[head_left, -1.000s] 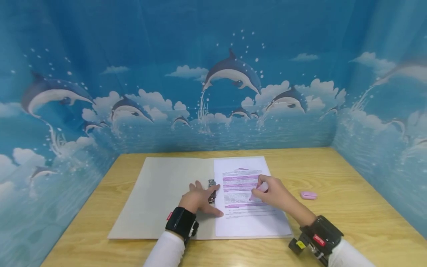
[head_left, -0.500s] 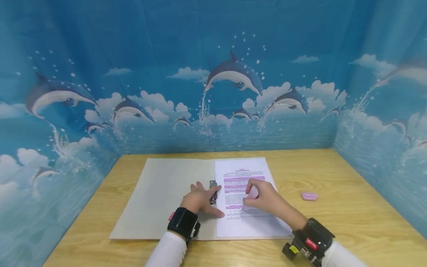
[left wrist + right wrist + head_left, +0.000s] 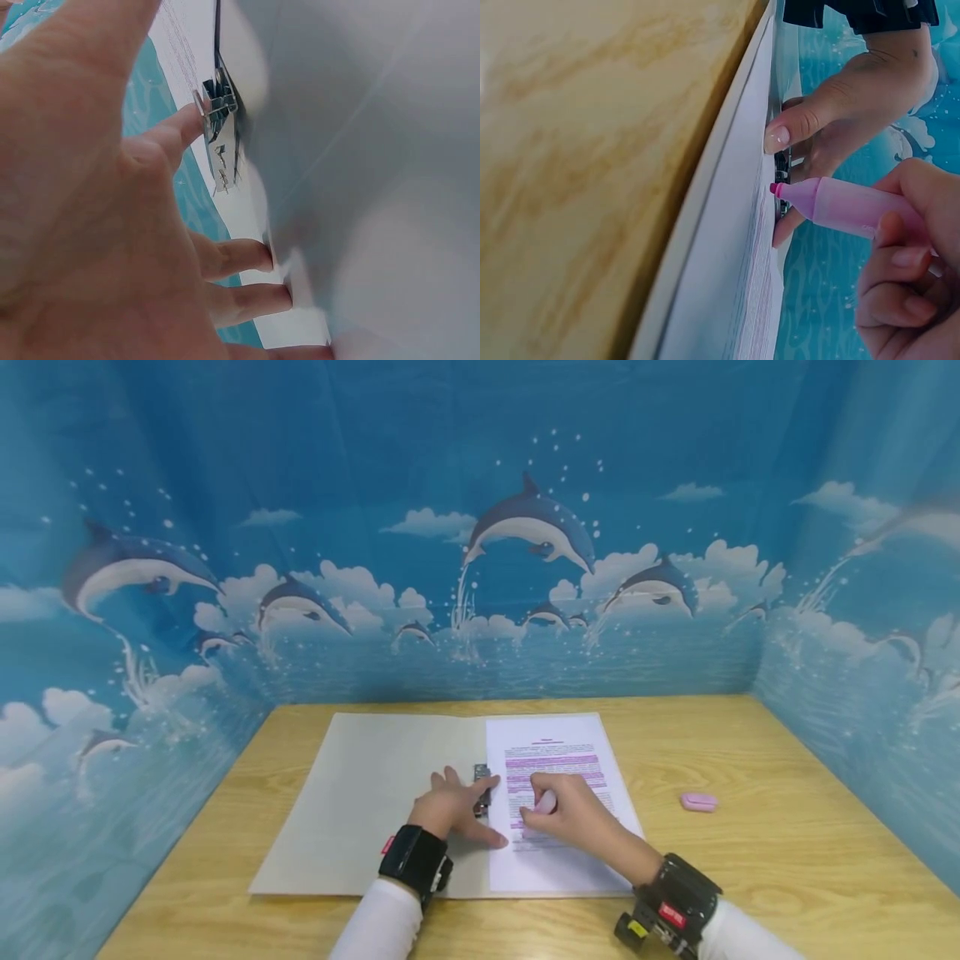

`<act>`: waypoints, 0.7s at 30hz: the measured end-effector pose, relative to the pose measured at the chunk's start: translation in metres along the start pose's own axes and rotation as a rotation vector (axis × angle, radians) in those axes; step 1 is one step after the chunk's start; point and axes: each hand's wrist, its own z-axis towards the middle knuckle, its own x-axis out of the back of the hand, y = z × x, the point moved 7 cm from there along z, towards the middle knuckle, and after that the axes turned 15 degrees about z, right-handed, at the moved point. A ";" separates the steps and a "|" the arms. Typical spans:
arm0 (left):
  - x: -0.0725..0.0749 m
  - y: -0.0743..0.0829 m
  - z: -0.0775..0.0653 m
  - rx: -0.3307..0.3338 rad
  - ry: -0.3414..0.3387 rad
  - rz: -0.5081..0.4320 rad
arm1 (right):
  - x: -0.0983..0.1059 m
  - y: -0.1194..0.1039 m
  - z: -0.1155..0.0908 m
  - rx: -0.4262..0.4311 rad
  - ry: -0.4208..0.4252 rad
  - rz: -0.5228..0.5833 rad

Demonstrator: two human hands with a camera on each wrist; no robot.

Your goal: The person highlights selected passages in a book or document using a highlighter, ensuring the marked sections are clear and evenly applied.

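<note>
My right hand (image 3: 577, 814) pinches a pink highlighter (image 3: 855, 206) between thumb and fingers. The highlighter's darker pink tip points down at the lower text lines of a printed sheet (image 3: 566, 872); whether it touches cannot be told. Several lines on the sheet bear purple-pink marking. My left hand (image 3: 450, 810) lies spread at the inner edge of the sheet, its thumb on or beside the paper's left margin. In the left wrist view, the index finger reaches to the metal clip (image 3: 220, 112) of an open folder (image 3: 367, 768). The other fingertips rest on the folder's left cover.
On the wooden table (image 3: 780, 860), right of the folder, lies the highlighter's pink cap (image 3: 698, 802). A blue curtain (image 3: 375, 460) printed with dolphins stands behind the table and on both sides. Each wrist carries a black strap with a camera.
My right hand has travelled left across the sheet and a little nearer to me, carrying the highlighter toward the left margin. The left hand stays where it was on the folder.
</note>
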 end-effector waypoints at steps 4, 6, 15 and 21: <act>-0.001 0.000 0.002 0.004 -0.004 0.002 | -0.002 0.000 0.001 -0.014 -0.010 -0.010; -0.002 0.000 0.003 0.006 -0.007 0.003 | -0.003 0.000 0.001 -0.017 -0.009 -0.015; -0.002 0.000 0.003 0.001 0.003 -0.001 | -0.006 0.002 0.001 -0.008 -0.006 -0.006; -0.001 -0.001 0.002 0.000 0.005 0.002 | -0.007 0.003 0.003 -0.013 -0.006 -0.028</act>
